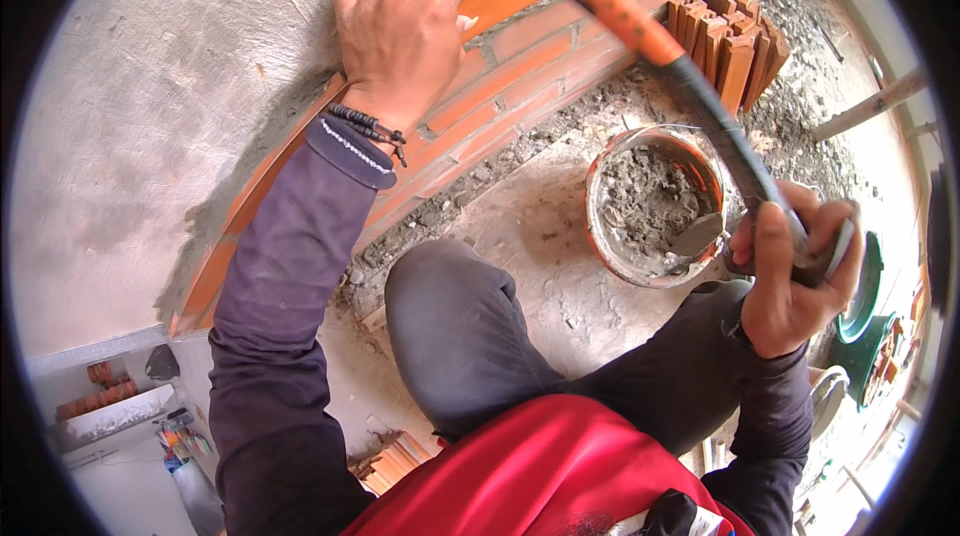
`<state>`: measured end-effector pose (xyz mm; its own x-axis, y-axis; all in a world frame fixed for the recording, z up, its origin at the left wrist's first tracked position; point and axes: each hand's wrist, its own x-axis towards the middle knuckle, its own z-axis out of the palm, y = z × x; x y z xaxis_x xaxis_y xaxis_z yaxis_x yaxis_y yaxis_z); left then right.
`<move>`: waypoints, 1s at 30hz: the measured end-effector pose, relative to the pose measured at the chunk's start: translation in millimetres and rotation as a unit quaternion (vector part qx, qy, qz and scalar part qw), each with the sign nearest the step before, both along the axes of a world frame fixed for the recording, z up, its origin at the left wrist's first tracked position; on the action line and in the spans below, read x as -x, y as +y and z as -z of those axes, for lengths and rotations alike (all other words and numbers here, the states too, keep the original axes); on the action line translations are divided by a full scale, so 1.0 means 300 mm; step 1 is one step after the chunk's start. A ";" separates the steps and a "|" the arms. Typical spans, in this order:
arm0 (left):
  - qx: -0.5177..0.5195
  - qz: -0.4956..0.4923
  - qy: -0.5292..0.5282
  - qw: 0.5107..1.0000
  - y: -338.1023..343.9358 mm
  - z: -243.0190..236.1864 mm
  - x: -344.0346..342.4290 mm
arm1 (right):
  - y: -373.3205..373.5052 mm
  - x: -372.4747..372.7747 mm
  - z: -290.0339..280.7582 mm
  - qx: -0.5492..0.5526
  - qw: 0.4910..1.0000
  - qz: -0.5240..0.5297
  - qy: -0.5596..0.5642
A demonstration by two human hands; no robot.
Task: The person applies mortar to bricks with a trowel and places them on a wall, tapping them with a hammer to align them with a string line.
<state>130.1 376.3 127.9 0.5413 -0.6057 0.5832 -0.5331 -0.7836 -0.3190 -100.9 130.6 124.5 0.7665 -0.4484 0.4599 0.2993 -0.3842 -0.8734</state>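
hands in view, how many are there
2: the left hand at the brick wall, and the right hand holding the black-and-orange tool. No others show.

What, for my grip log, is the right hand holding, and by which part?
The right hand holds an orange-and-black tool by its lower end.

Left arm: stretched up and forward from the lower edge, well out ahead of the trunk. Left wrist bare; left hand back uppermost, knuckles raised, fingers bent, tips mostly hidden from view. Right forearm: low on the right, shorter in view, angled upward. Right hand closed in a grip, palm side partly turned up, thumb pointing forward, other fingers curled opposite it
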 end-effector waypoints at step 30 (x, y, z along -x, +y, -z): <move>0.078 0.026 0.194 0.978 0.314 -0.100 0.146 | 0.019 0.109 0.041 -0.186 0.971 0.000 0.148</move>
<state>86.2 470.5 157.8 0.7106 -0.5582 0.4282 -0.6309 -0.7750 0.0366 -133.6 136.4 112.3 0.8401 -0.5418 0.0267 0.0147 -0.0263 -0.9995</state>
